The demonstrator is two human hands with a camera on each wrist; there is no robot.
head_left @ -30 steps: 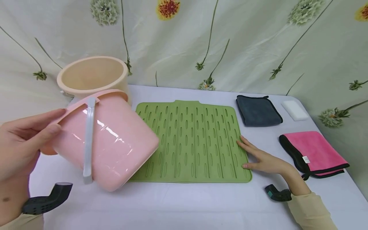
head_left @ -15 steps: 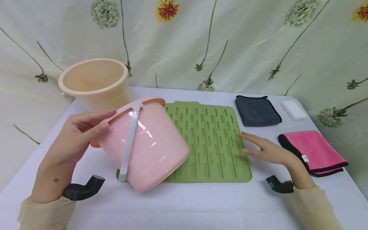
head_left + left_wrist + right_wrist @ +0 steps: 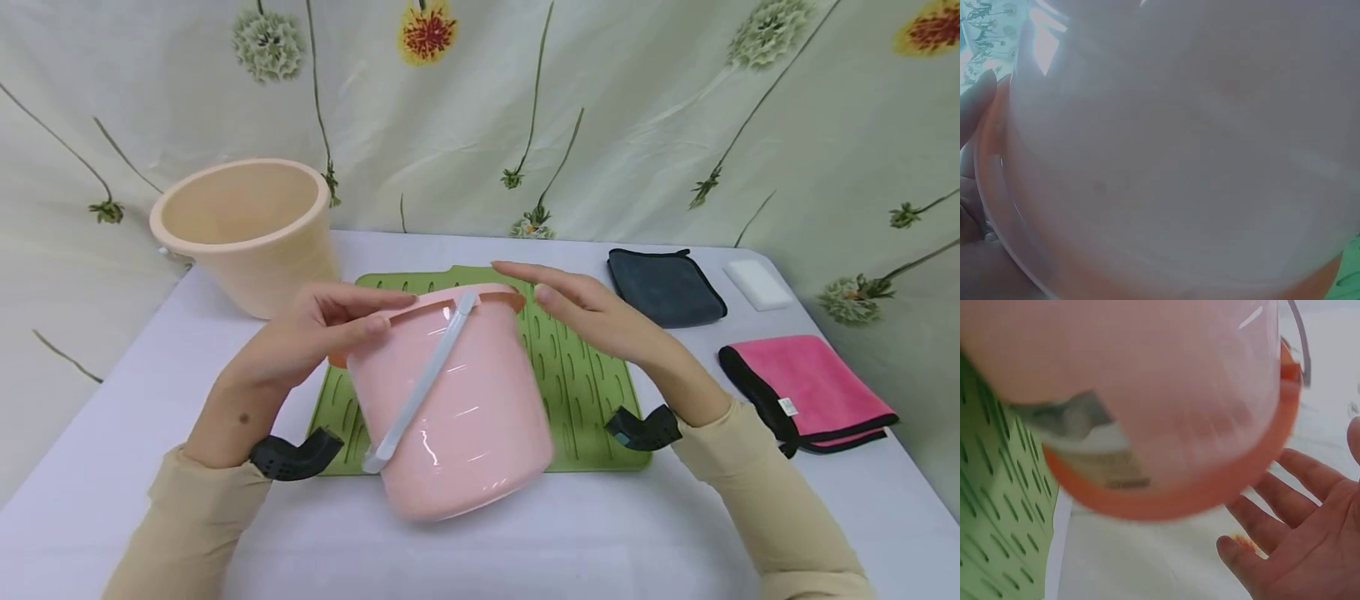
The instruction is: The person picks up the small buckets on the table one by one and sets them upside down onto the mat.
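A glossy pink bucket (image 3: 465, 408) with a grey-white handle (image 3: 427, 383) is held tilted over the green mat (image 3: 585, 400). My left hand (image 3: 330, 333) pinches its rim on the left side, thumb outside. In the left wrist view the bucket wall (image 3: 1179, 156) fills most of the picture, the hand at its rim on the left edge. My right hand (image 3: 585, 308) is beside the rim's right side, fingers extended. The right wrist view has this hand (image 3: 1297, 531) spread near the bucket's orange-looking rim (image 3: 1166, 503). The bucket's inside is hidden.
A cream bucket (image 3: 300, 242) stands upright at the back left. On the right lie a folded dark grey cloth (image 3: 667, 287), a white block (image 3: 757, 283) and a folded pink cloth (image 3: 817, 383) with black edging. A flowered curtain (image 3: 450, 150) hangs behind the white table (image 3: 525, 550).
My left hand has carried the pink bucket rightward, from near the cream bucket to in front of the mat, turning it more upright. My right hand has left the mat's edge and come to the bucket's rim.
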